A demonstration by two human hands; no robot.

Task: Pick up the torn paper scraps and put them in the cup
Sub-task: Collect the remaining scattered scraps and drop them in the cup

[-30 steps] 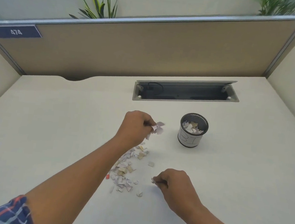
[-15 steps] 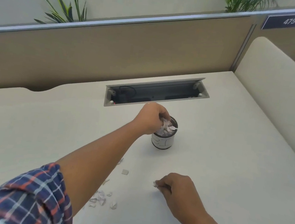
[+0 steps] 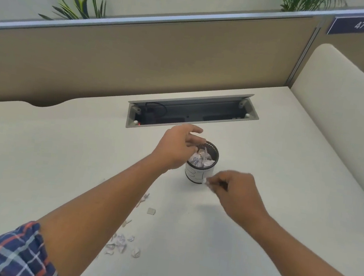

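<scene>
A black mesh cup (image 3: 201, 175) with a white label stands on the pale desk, filled with torn paper scraps (image 3: 201, 159). My left hand (image 3: 176, 148) hovers at the cup's left rim with its fingers spread apart and nothing in them. My right hand (image 3: 236, 194) is just right of the cup's base, slightly blurred, pinching a small white scrap (image 3: 206, 182) at its fingertips. More loose scraps (image 3: 122, 244) lie on the desk near me, partly hidden under my left forearm, with one grey bit (image 3: 151, 211) apart from them.
An open cable tray (image 3: 193, 112) is sunk into the desk just behind the cup. A tan partition (image 3: 163, 51) closes the back, a cream divider (image 3: 339, 99) the right side. Plants rise behind the partition.
My left hand has let its scraps fall into the cup and opened its fingers. My right hand has risen off the desk toward the cup with its scrap.
</scene>
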